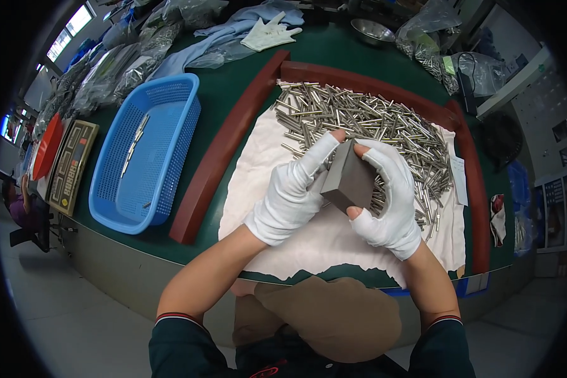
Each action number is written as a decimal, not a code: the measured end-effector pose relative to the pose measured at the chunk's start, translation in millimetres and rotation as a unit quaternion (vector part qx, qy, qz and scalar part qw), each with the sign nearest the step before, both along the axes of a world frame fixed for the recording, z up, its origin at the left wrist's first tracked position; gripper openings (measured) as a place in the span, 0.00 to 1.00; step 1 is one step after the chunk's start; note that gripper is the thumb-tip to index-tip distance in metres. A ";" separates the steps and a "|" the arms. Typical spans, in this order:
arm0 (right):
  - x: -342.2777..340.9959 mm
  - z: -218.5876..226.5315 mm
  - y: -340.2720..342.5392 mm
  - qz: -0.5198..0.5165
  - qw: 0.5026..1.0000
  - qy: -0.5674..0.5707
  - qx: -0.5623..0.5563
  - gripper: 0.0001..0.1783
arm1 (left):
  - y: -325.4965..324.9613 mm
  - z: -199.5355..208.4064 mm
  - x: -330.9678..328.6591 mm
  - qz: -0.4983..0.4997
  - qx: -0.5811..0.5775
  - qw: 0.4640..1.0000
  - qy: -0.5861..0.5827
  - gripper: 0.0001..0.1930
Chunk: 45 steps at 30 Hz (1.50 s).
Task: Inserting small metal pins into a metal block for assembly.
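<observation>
Both my hands wear white gloves that leave fingertips bare. Between them is a dark grey rectangular block point(357, 179), tilted above a white cloth point(252, 208). My right hand point(392, 201) grips it from the right, the thumb at the near edge and a fingertip at the far edge. My left hand point(290, 192) closes on its left side, the thumb at the far end; its other fingers are mostly hidden. Beyond and beside the block lies a wide heap of short shiny metal rods point(359, 113) on the cloth.
Dark red wooden bars point(211, 170) frame the cloth on three sides. To the left stands a blue plastic basket point(148, 183) holding several rods. A white glove point(271, 33), a metal bowl point(373, 30) and bagged parts point(428, 47) lie at the back. A person point(24, 208) sits far left.
</observation>
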State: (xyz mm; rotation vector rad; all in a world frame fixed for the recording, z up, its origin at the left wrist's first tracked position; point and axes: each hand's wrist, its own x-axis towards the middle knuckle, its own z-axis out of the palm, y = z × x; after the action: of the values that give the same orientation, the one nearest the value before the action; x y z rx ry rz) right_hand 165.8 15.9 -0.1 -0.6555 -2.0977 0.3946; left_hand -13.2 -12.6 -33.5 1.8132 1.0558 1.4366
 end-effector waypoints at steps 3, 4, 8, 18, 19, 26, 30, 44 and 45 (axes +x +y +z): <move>0.2 -1.9 0.6 -0.020 1.000 0.009 -0.006 0.37 | 6.1 -6.0 2.3 0.002 0.069 0.998 0.002 0.35; 1.0 -1.2 0.7 -0.004 1.000 0.000 0.004 0.37 | 5.8 -6.6 1.9 0.002 0.070 0.998 0.002 0.35; 0.5 -4.4 1.4 -0.007 1.000 0.001 0.005 0.37 | 3.2 -4.6 1.3 0.003 0.023 1.000 -0.009 0.35; -0.4 -6.3 2.0 -0.021 1.000 0.016 -0.013 0.36 | 2.7 -3.2 1.3 0.001 0.022 1.000 -0.014 0.37; -0.6 -5.4 0.7 -0.009 1.000 0.006 -0.004 0.36 | 2.1 -3.0 0.7 0.001 0.022 1.000 -0.014 0.37; -0.5 -8.3 2.1 -0.030 0.999 0.016 0.004 0.37 | 1.7 0.5 2.8 0.003 -0.005 1.000 -0.013 0.36; -1.9 -4.0 -2.5 0.002 0.999 -0.018 0.026 0.37 | -1.7 2.7 -0.6 -0.004 -0.036 0.999 -0.016 0.37; -6.6 -10.5 -3.0 -0.072 0.997 -0.003 0.036 0.38 | -1.8 -0.4 -1.0 0.068 -0.022 0.997 0.026 0.42; -7.3 -10.4 -3.5 -0.065 0.997 0.001 0.033 0.38 | -1.9 0.3 -0.2 0.057 -0.048 0.997 0.010 0.42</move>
State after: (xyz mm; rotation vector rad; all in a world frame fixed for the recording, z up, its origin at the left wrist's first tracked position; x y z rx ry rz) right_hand 158.4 12.4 -10.4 -0.7473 -2.0448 0.2518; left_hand -13.5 -14.5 -33.2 1.7271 1.2355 1.4105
